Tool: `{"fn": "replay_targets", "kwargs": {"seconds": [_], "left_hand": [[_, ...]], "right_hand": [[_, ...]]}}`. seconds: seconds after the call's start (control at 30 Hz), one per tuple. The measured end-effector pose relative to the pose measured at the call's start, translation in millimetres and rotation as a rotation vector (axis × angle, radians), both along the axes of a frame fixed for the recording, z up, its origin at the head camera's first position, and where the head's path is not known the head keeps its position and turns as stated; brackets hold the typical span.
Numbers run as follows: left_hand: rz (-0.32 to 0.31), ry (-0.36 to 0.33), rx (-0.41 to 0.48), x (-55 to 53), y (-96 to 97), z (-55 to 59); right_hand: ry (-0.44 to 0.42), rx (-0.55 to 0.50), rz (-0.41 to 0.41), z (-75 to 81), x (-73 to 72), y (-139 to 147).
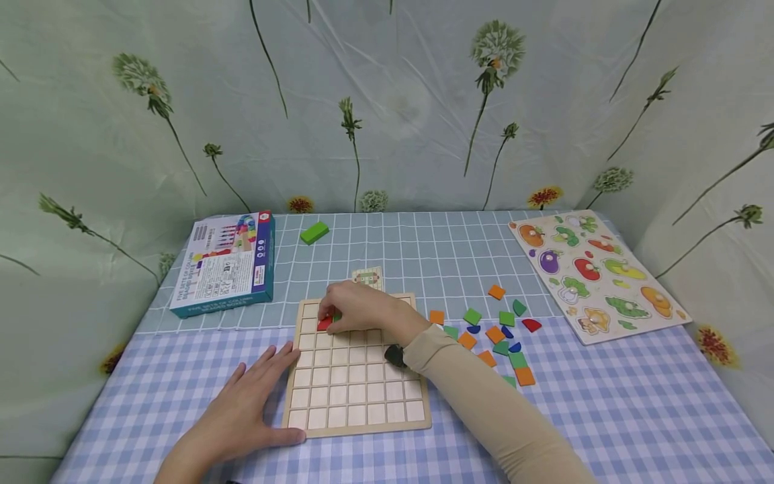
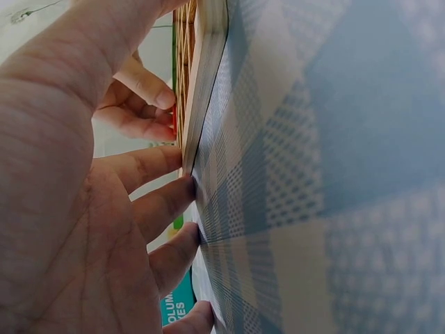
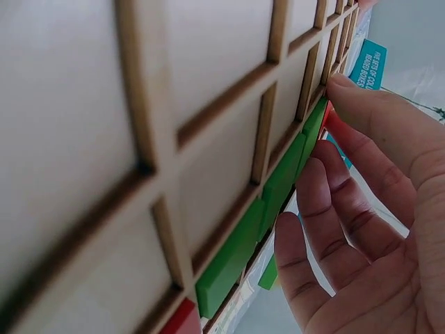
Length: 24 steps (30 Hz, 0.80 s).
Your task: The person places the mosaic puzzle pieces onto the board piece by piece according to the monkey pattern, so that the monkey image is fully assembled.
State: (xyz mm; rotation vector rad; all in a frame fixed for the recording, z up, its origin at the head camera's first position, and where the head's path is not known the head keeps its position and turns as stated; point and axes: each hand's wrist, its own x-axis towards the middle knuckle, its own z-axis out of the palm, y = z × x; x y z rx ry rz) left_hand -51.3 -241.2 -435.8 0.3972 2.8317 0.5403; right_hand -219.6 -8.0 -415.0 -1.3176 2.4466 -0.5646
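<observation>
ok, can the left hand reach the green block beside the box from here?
Probably yes: the left hand would need to stretch forward, but the cloth between box and board leaves a way to the green block; the right hand is over the board.

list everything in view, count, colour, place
grid board: one, pale wood, centre
board pieces: several, red and green, on grid board
loose pieces: many, orange, green, blue, red, right side
picture card: one, cream, beyond grid board
box: one, teal and white, back left
block: one, green, right of box
vegetable board: one, multicoloured, back right
checked cloth: one, blue and white, front
grid cloth: one, grey, back
backdrop: one, pale, flowered, behind
dark object: one, black, at right wrist
sleeve: one, beige, right arm
left hand: one, grid board's left edge
right hand: one, pinching a red piece
</observation>
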Motion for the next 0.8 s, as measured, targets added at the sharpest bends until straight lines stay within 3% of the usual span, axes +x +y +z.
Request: {"fn": "replay_targets", "kwargs": {"seconds": [0.33, 0.8], "left_hand": [[-0.007, 0.015, -0.003, 0.2, 0.9, 0.6], [0.001, 0.015, -0.001, 0.0, 0.1, -0.1]], "right_hand": [[-0.019, -0.021, -0.047, 4.0, -5.0, 16.4], [-0.1, -0.047, -0.211, 20.7, -16.2, 84.8]]}}
